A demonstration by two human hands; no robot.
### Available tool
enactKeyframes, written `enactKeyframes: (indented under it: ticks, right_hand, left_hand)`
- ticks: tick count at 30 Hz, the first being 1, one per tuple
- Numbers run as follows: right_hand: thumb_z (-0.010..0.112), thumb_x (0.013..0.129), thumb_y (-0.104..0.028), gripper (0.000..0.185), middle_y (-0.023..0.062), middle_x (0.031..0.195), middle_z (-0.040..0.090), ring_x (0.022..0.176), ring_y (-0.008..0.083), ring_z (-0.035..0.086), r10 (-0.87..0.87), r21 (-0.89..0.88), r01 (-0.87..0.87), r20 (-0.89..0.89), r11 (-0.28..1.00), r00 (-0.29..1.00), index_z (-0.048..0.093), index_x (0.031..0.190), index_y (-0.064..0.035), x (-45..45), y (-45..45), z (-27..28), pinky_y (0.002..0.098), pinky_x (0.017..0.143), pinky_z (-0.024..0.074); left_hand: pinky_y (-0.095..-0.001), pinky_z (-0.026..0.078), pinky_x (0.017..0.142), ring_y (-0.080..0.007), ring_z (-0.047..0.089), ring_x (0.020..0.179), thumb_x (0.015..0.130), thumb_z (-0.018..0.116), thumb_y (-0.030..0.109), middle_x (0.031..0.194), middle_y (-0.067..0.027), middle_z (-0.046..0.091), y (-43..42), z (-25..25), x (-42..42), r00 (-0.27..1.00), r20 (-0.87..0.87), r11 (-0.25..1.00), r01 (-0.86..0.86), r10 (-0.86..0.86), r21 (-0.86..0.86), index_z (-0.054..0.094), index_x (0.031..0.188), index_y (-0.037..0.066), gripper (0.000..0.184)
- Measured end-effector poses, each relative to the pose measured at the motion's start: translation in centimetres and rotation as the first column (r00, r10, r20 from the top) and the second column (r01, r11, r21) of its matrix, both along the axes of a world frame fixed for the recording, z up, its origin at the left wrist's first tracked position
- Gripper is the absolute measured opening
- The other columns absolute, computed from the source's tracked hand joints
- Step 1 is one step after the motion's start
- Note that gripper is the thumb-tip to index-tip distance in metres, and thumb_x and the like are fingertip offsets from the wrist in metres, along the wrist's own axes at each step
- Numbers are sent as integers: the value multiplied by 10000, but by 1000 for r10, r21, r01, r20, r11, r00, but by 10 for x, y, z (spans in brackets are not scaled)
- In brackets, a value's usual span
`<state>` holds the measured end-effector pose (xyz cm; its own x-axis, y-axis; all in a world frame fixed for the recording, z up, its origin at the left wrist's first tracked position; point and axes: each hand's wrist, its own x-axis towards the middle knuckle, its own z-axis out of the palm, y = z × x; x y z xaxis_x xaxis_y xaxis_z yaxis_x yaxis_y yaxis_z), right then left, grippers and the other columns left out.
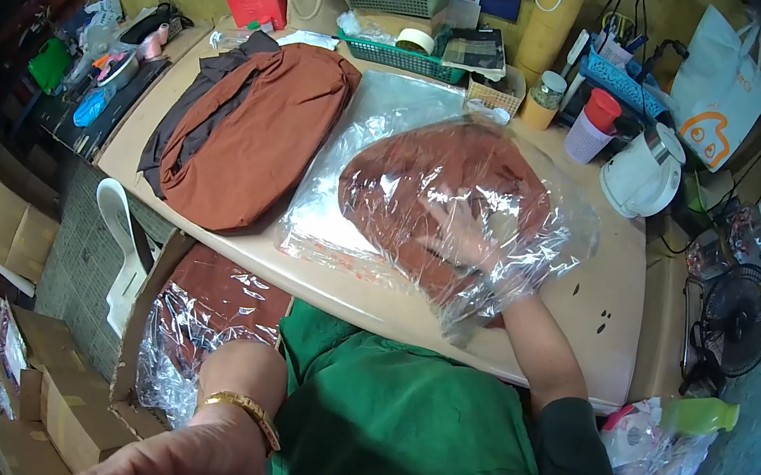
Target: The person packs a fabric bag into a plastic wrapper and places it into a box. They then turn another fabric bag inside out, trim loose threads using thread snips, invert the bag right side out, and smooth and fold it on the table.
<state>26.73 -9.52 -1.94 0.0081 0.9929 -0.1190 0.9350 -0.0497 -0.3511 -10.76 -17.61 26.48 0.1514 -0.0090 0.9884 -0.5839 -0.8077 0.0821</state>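
Note:
My right hand (pixel 460 236) is seen through a clear plastic bag, its fingers spread on a folded reddish-brown cloth (pixel 388 176). The clear plastic bag (pixel 564 233) is crumpled around the cloth and my wrist. My left hand (pixel 168 467), with a gold bracelet (pixel 247 410) at its wrist, is raised close to the camera at the lower left. Its fingers fall outside the picture. Beside the bagged cloth, to the left, lies a folded brown garment (pixel 269 136) with a dark part. Flat clear plastic bags (pixel 399 96) lie between the two.
Below the table (pixel 597 343) edge, an open cardboard box (pixel 136 340) holds a plastic-wrapped brown item (pixel 219 298). Green baskets (pixel 395 55), a jar (pixel 545 101), cups (pixel 591 135) and a white appliance (pixel 640 176) line the back. A fan (pixel 740 318) stands at right.

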Motion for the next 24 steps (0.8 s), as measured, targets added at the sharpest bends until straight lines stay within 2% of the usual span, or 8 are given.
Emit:
enactKeyframes:
  ticks: [3,9,12,14,15,18,22,24]
  right_hand:
    - [590,883,-561,787,293,1482,288,1400,509,208,10,-38,-7,85,999,996,245,1526,-267,-10,-11,2,724,1051,227]
    - [611,900,-485,735,227,1470,357,1368,474,296,160,30,-162,51,986,986,290,1505,-219,-6,-15,-16,652,1067,296]
    - [658,882,-424,639,215,1468,364,1366,428,334,203,-124,-226,-174,966,963,447,1402,-120,-9,1,28,584,1064,334]
    - [641,862,-515,701,223,1502,344,1347,429,387,50,111,-34,-145,993,988,465,1390,-88,-1,15,32,524,1096,336]
    - [654,839,-541,737,261,1509,299,1394,468,276,-1,377,-30,83,926,997,451,1412,-124,5,23,11,584,1122,251]
    - [674,816,-538,733,229,1468,352,1382,438,293,-198,436,63,271,898,942,435,1428,-214,12,39,-37,592,1095,256]
    - [626,802,-635,830,243,1564,174,1435,471,165,-9,-29,10,10,1000,1000,344,1493,-271,7,29,29,666,1114,154]
    - [691,769,-550,837,260,1548,190,1426,515,139,2,81,3,-69,997,998,367,1482,-254,21,41,9,716,1084,152]
  left_hand:
    - [-310,504,893,-207,550,1013,889,566,15,1184,-90,556,-6,-1,42,937,141,948,-318,319,-27,535,1346,152,477]
    - [-340,460,980,-206,554,1094,789,498,-116,1282,-77,524,5,2,40,995,7,995,-97,97,2,524,1364,200,657]
    - [-315,480,919,-212,583,1021,741,503,-139,1230,-107,558,18,-5,111,532,800,959,205,-277,196,528,1310,101,618]
    - [-361,447,798,-250,546,927,753,648,45,1036,-108,549,24,-40,83,954,267,984,-101,137,-144,590,1089,70,342]
    - [-384,430,737,-269,527,879,759,720,138,940,-109,545,27,-57,69,926,-83,923,-374,368,-85,621,978,55,255]
    - [-452,397,994,-351,521,1181,769,774,331,1289,-199,555,67,-128,114,659,-743,954,-133,-116,-267,502,1333,7,705]
    - [-473,297,1110,-391,346,1377,818,743,408,1521,-222,308,62,-209,135,267,-944,976,-40,-196,-214,309,1479,17,882]
    - [-465,308,1104,-387,360,1367,850,716,407,1504,-222,336,64,-210,139,295,-906,949,9,-303,-314,368,1454,18,798]
